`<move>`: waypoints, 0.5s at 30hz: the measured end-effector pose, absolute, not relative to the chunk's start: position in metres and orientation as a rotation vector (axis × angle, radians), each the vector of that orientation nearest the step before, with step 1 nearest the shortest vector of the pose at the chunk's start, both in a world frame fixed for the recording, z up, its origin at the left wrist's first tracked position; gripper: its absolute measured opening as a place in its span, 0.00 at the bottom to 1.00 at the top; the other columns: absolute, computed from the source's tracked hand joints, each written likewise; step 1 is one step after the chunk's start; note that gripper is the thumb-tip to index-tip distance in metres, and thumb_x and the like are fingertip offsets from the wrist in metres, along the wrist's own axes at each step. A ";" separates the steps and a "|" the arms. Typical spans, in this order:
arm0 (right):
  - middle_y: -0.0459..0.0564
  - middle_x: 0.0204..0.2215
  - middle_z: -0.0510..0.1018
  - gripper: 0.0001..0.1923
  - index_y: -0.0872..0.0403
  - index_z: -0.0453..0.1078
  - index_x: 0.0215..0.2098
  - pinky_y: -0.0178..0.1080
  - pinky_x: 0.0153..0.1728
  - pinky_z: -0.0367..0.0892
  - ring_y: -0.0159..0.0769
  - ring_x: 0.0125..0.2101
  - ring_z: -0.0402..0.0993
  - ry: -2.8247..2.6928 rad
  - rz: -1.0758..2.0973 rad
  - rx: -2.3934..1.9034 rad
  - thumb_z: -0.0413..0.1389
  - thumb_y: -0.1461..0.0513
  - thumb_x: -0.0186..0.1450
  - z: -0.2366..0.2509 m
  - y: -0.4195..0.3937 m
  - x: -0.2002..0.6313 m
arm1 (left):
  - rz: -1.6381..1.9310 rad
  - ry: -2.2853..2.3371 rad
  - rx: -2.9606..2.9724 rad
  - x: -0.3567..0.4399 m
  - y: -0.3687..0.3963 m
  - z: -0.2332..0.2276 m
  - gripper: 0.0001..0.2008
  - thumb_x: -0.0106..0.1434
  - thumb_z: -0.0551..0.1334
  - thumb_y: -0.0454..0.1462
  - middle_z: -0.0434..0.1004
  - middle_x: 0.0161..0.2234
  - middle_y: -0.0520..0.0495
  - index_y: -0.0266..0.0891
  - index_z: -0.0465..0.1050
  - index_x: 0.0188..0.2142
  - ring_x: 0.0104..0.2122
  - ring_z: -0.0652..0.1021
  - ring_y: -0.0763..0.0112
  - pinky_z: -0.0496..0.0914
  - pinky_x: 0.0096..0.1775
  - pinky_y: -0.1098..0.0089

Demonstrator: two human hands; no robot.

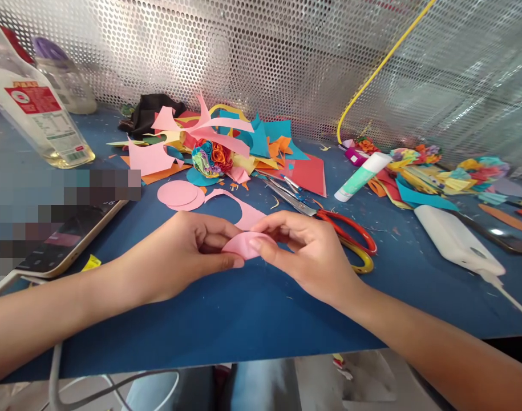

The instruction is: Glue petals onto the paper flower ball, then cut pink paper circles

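A pink paper circle (pixel 242 244), bent or folded over, is held just above the blue table (pixel 226 319). My left hand (pixel 196 251) pinches its left side between thumb and fingers. On the right side, my right hand (pixel 301 248) grips it with the thumb pressed on top. Behind the hands lies a pink paper offcut (pixel 246 211) with a curved cut edge. Two overlapping pink paper circles (pixel 179 194) rest flat to the left of it. Scissors (pixel 350 228) with red and yellow handles lie beyond my right hand, partly covered by it.
A heap of coloured paper scraps (pixel 149 157) surrounds a paper flower (pixel 211 158) at the back. A glue stick (pixel 363 177) and white power bank (pixel 457 240) are on the right. A phone (pixel 72 234) and tilted clear bottle (pixel 51 114) occupy the left. Perforated metal (pixel 261 63) closes the back.
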State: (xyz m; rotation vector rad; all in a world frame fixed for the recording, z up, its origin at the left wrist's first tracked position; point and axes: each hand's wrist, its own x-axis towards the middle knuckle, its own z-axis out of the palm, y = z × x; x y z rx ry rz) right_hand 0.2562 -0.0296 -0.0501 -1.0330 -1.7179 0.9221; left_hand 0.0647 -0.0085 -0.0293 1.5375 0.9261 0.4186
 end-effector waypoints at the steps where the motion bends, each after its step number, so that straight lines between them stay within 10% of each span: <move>1: 0.42 0.29 0.78 0.05 0.53 0.72 0.34 0.28 0.31 0.70 0.27 0.29 0.74 -1.723 0.921 -1.035 0.61 0.65 0.58 -0.050 -0.030 0.256 | 0.413 0.925 1.535 0.065 -0.009 -0.030 0.11 0.57 0.62 0.37 0.80 0.34 0.52 0.37 0.73 0.41 0.38 0.77 0.69 0.69 0.37 0.74; 15: 0.44 0.29 0.77 0.08 0.53 0.72 0.35 0.31 0.31 0.70 0.30 0.29 0.74 -1.907 0.899 -0.989 0.62 0.61 0.57 -0.051 -0.032 0.256 | 0.445 1.017 1.700 0.065 -0.012 -0.022 0.10 0.53 0.64 0.39 0.66 0.20 0.56 0.33 0.71 0.24 0.21 0.62 0.81 0.55 0.22 0.79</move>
